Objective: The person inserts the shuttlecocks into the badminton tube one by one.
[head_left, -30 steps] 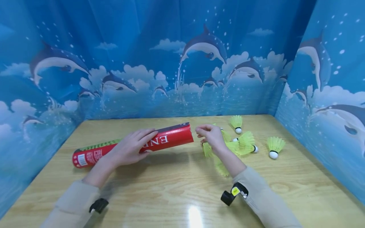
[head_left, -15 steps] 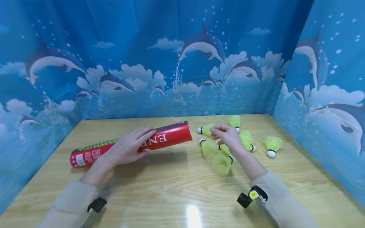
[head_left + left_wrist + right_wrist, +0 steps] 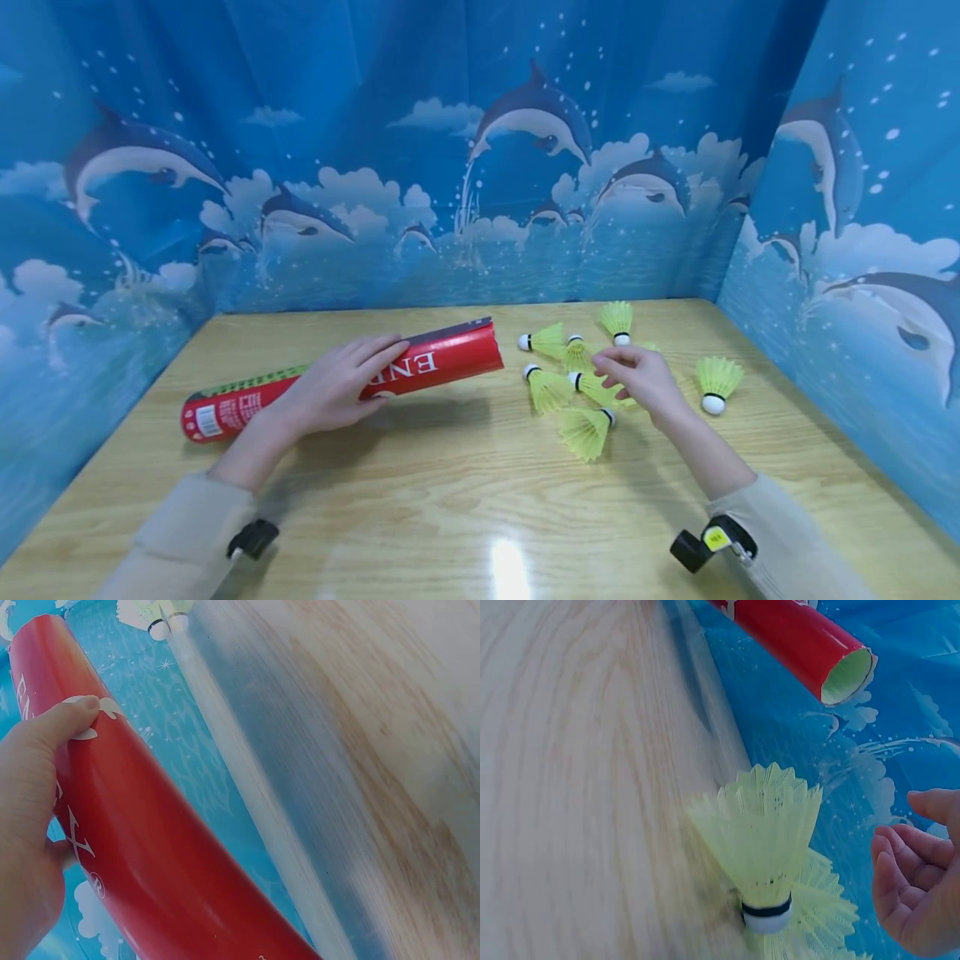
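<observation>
My left hand [image 3: 337, 385] grips a red shuttlecock tube [image 3: 453, 353] around its middle. The tube slants up to the right, its lower end near the table at left. In the right wrist view the tube's mouth [image 3: 849, 675] is uncovered and pale green inside. My right hand [image 3: 643, 382] hovers over the yellow shuttlecocks, fingers loosely bent and thumb apart, with nothing between them. Just left of it lie a shuttlecock [image 3: 592, 387] and another shuttlecock [image 3: 577, 354]; part of the group is hidden beneath the hand.
Nearer the tube lie a shuttlecock [image 3: 546, 390], a second shuttlecock [image 3: 543, 341] and a fanned shuttlecock [image 3: 585, 432]. One shuttlecock [image 3: 617, 321] sits at the back, another shuttlecock [image 3: 717, 382] farther right. A blue dolphin curtain [image 3: 420, 167] borders the wooden table [image 3: 420, 500].
My right hand has drawn back to the right from beside the tube's mouth, uncovering several shuttlecocks. My left hand and the tube stay nearly in place.
</observation>
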`<control>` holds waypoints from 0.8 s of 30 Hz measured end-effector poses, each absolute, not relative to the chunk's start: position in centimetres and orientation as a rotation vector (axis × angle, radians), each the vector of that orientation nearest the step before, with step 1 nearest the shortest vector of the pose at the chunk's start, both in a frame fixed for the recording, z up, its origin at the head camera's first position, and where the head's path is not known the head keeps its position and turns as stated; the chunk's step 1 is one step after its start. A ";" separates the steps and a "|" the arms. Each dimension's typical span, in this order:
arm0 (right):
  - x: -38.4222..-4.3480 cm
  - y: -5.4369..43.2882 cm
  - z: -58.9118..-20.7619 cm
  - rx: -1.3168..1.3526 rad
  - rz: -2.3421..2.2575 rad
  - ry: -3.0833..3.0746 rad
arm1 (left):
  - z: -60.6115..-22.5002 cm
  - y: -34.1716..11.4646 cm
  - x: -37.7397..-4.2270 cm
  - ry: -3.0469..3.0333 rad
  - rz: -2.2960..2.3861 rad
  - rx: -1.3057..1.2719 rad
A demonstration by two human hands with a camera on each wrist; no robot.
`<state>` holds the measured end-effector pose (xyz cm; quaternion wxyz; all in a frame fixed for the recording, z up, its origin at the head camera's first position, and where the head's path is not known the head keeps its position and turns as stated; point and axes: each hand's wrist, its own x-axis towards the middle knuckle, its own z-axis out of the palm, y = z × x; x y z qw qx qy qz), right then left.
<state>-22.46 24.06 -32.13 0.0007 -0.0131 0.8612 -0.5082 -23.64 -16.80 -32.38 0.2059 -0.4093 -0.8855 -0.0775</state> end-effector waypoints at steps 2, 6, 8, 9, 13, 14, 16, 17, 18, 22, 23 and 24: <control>-22.2 24.6 -32.3 -0.041 -1.571 2.717 | -32.4 -16.8 -23.7 -2.458 -0.213 -1.145; -21.6 25.4 -32.7 -0.044 -1.508 2.739 | -32.4 -16.8 -23.7 -2.444 -0.209 -1.154; -21.3 25.6 -32.9 -0.041 -1.469 2.744 | -32.4 -16.9 -23.7 -2.441 -0.208 -1.157; -21.2 25.7 -33.0 -0.047 -1.445 2.749 | -32.4 -16.9 -23.7 -2.441 -0.210 -1.158; -20.6 25.9 -33.5 -0.092 -1.367 2.762 | -32.3 -16.9 -23.6 -2.444 -0.211 -1.153; -20.4 25.9 -33.6 -0.110 -1.351 2.765 | -32.3 -16.9 -23.5 -2.444 -0.211 -1.152; -20.2 25.9 -33.9 -0.153 -1.318 2.775 | -32.2 -16.9 -23.5 -2.447 -0.209 -1.147; -20.1 25.9 -34.1 -0.179 -1.301 2.781 | -32.2 -16.9 -23.5 -2.448 -0.208 -1.146; -20.1 25.9 -34.2 -0.199 -1.279 2.786 | -32.2 -16.9 -23.5 -2.449 -0.207 -1.144; -19.8 25.9 -34.9 -0.303 -1.184 2.803 | -32.2 -16.9 -23.4 -2.457 -0.200 -1.138; -19.8 25.9 -35.0 -0.312 -1.169 2.798 | -32.3 -16.9 -23.4 -2.457 -0.199 -1.137; -19.7 25.8 -35.1 -0.313 -1.163 2.788 | -32.3 -16.8 -23.4 -2.457 -0.198 -1.138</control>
